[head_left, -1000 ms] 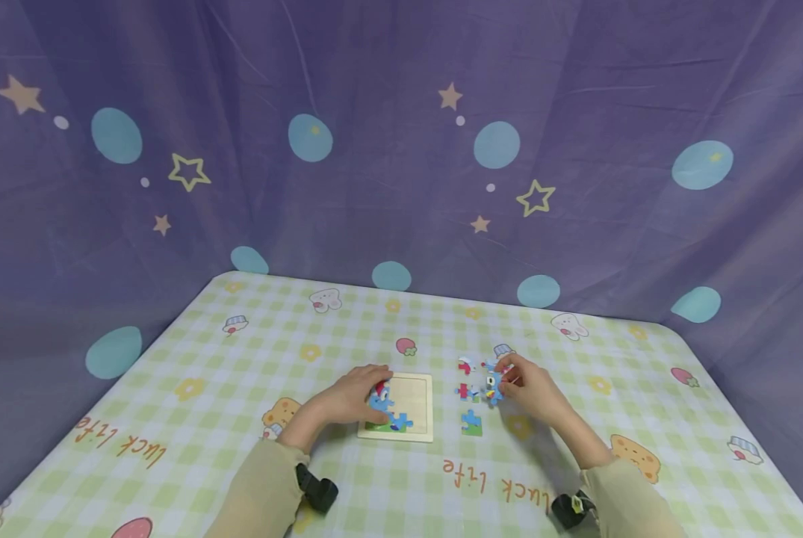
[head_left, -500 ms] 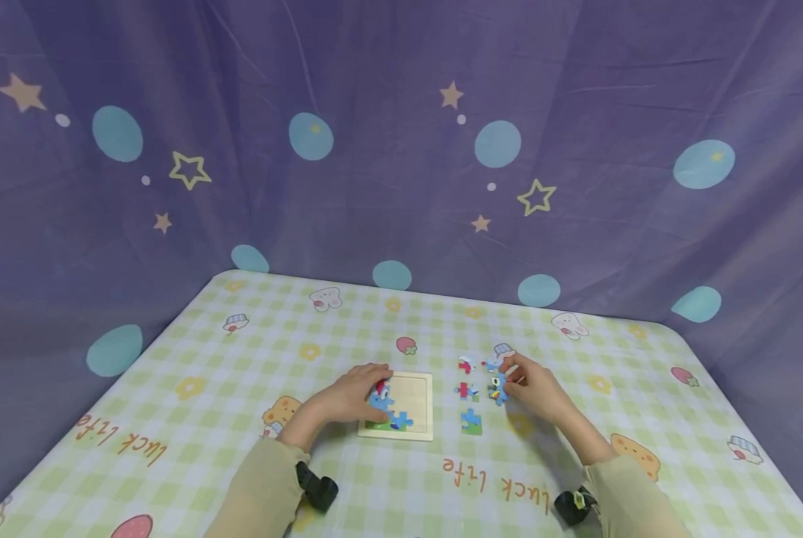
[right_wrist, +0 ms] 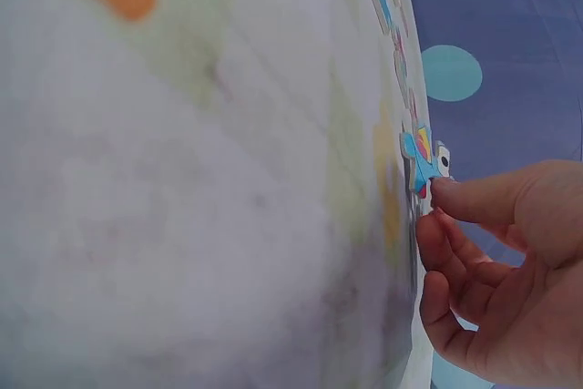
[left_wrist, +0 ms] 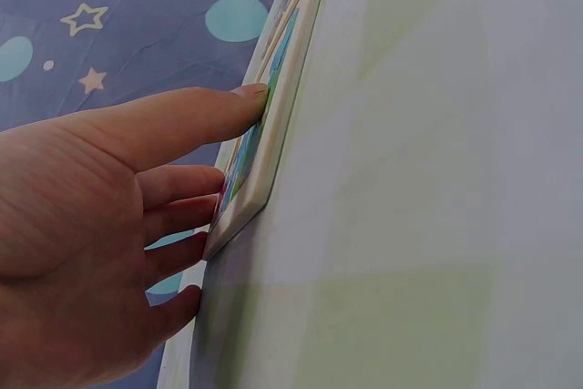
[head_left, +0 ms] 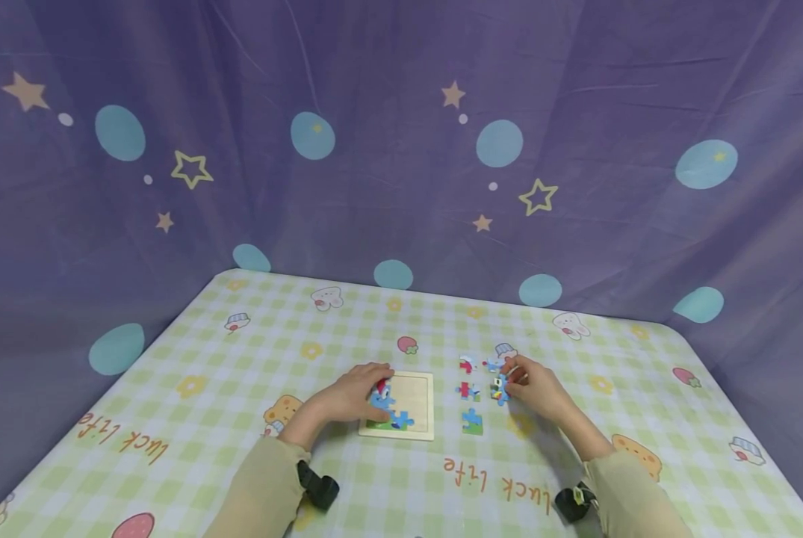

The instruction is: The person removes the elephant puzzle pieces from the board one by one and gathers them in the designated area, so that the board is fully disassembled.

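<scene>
My right hand point(head_left: 537, 387) pinches a blue puzzle piece point(right_wrist: 422, 159) with a printed eye between thumb and forefinger. The piece is tilted up and held close over the table. My left hand point(head_left: 354, 396) rests on the left side of a square wooden puzzle tray point(head_left: 430, 407). In the left wrist view, its straight thumb point(left_wrist: 246, 102) lies on the near edge while the fingers touch the left side. Joined blue, red and green pieces point(head_left: 399, 420) sit in the tray's left and near part, partly hidden by this hand. Bare wood shows over the rest.
Between the tray and my right hand lie loose pieces: a red and white one point(head_left: 467, 364), a red one point(head_left: 467, 391) and a blue and green one point(head_left: 471, 421). Another blue piece point(head_left: 492, 366) lies beyond the held one. A purple curtain point(head_left: 401, 149) hangs behind the table.
My right hand has shifted slightly right, and the pinched piece has turned and tilted in its fingers. My left hand stays on the tray.
</scene>
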`<state>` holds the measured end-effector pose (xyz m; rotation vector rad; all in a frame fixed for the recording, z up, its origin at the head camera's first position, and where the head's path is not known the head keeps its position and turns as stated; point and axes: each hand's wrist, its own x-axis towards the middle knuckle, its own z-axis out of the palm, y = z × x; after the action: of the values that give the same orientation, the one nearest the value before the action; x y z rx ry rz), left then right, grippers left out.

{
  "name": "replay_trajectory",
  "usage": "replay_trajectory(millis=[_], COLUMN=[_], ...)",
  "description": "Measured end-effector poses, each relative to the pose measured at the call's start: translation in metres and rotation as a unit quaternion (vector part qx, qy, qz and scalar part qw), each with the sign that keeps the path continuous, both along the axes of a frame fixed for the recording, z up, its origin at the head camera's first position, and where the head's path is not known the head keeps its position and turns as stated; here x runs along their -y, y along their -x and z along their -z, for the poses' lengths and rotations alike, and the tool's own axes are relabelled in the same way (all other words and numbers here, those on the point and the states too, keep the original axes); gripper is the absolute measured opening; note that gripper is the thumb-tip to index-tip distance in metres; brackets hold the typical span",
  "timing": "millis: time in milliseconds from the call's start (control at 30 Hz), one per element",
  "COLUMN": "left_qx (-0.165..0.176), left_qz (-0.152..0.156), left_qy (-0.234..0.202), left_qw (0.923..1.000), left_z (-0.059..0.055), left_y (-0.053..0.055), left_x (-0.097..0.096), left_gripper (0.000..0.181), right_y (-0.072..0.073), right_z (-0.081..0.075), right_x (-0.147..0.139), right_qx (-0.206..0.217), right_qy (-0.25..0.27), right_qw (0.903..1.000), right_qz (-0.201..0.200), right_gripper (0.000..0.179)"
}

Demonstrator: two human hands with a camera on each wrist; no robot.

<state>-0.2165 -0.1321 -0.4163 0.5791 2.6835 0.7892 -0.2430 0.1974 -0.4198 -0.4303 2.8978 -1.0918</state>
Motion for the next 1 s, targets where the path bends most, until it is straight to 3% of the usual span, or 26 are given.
replay_trajectory(millis=[1000], left_qx=[-0.001], left_qz=[-0.004], left_qy=[0.003], left_qw=[1.0], left_z=[0.001], left_y=[0.001], left_x=[0.0], left_gripper=[0.075], right_y=[0.011], right_z=[0.007], right_x=[-0.004], right_qx=[0.001], right_qy=[-0.026], right_qw=[0.9996], right_qz=[-0.01], right_gripper=[0.011])
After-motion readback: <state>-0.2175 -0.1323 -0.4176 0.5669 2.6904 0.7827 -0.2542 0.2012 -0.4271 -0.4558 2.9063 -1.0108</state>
